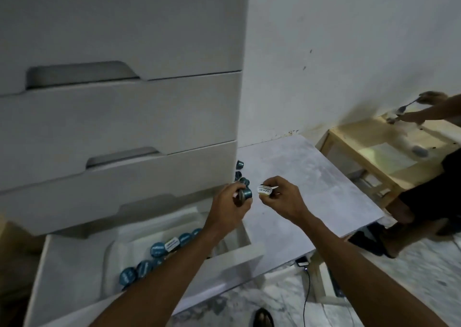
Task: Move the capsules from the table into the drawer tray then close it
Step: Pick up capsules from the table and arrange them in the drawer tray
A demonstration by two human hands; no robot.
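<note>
My left hand (228, 205) is closed around a teal capsule (247, 194) just above the table's left edge, beside the drawer unit. My right hand (284, 197) pinches a white-lidded capsule (264, 190) between its fingers, close to the left hand. A few teal capsules (241, 174) lie on the grey table (311, 177) against the cabinet's side. The bottom drawer (74, 271) stands open, and its white tray (117, 249) holds several teal capsules (159, 249) in rows, partly hidden by my left forearm.
A white drawer unit (119, 117) with three shut drawers fills the left. Another person (424, 202) stands at the right by a wooden table (374, 157), holding a spoon. A black cable (308, 289) hangs below the grey table's front edge.
</note>
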